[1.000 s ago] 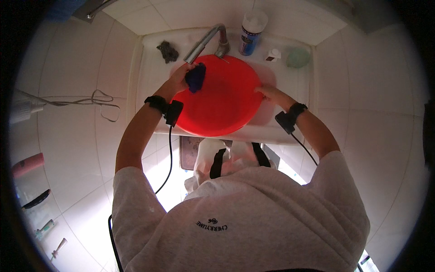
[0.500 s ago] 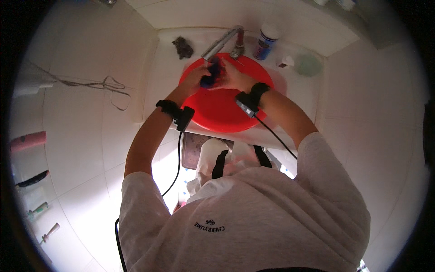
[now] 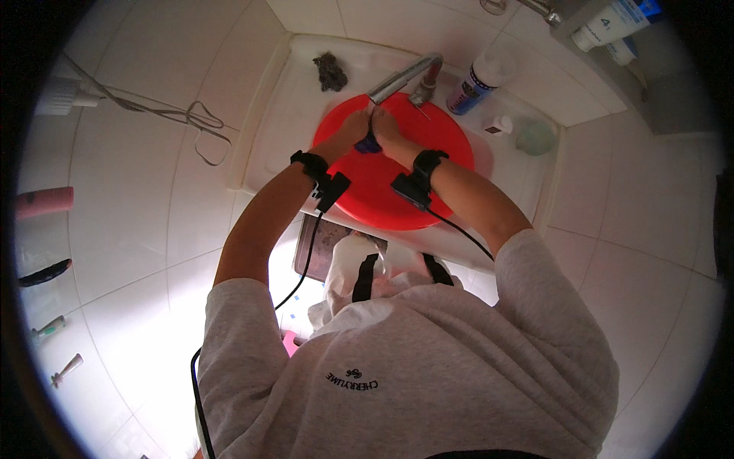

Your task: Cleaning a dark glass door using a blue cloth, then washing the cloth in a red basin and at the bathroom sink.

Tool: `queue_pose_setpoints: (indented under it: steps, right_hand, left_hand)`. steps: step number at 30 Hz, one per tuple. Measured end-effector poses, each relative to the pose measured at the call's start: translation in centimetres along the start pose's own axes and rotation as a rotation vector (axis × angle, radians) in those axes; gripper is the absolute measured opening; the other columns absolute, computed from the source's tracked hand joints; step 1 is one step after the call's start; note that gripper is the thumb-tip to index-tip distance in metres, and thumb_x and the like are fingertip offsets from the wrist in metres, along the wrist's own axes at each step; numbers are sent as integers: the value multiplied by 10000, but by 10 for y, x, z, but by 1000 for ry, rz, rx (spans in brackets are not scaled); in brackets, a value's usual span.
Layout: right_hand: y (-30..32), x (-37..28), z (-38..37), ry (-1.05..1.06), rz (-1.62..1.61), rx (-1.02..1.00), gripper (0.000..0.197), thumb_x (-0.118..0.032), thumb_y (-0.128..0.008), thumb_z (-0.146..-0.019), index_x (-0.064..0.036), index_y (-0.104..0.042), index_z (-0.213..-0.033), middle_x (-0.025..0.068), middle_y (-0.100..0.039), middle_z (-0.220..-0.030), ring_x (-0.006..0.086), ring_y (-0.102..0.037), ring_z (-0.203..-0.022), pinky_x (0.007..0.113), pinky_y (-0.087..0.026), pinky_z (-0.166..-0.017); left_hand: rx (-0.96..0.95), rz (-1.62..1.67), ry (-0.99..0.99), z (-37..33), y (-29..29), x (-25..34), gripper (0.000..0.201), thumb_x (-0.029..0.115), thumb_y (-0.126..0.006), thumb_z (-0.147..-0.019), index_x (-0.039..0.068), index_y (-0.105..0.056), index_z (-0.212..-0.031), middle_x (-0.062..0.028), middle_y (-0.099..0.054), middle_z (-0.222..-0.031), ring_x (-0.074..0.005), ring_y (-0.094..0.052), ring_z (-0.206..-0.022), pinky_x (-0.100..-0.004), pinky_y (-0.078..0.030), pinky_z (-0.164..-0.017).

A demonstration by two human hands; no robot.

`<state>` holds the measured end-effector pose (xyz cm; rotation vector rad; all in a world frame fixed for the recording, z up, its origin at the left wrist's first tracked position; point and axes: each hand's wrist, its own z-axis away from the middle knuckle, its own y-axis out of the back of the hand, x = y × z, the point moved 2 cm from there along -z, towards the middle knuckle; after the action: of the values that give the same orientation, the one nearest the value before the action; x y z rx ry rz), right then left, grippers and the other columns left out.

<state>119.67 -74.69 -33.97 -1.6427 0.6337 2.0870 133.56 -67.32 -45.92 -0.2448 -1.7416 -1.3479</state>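
Purple cloth mostly hidden between left fingers, right fingers

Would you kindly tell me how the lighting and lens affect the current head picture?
Head view: glare whites out the tiles at lower left; head view: tile lines bend near the dark rim; head view: the red basin looks strongly saturated, while the dark blue cloth by the left hand and right hand shows little detail.
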Motion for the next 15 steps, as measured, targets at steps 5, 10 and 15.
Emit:
queue_pose_setpoints:
  steps: [5,10,15]
  right_hand:
    - [51,38,-21,-134,-170,-198,305,-295,-397,-852,-31,-501,-964,90,-538,-790,168,-511,-769,307,-396,-643]
    - [74,32,-25,-186,-302,-276,371,-131,-600,-752,-30,-455,-1079,90,-522,-959,178,-502,-871,269,-405,-740]
    - [102,36,-26,-143,-126,-176,311,-100,-582,-754,-22,-487,-1039,88,-526,-977,171,-503,-877,269,-404,-755]
  left_hand:
    - [-279,882,632,7,-9,93,291,286,-439,-852,36,-532,-969,-63,-570,-931,-156,-525,-818,-293,-408,-755]
    - [-560,1006,695,30,24,108,261,233,-563,-787,53,-536,-974,-29,-551,-929,-131,-503,-860,-248,-395,-768]
    - [-195,901,803,20,36,99,299,220,-641,-713,88,-537,-960,-30,-521,-961,-153,-492,-837,-243,-397,-708]
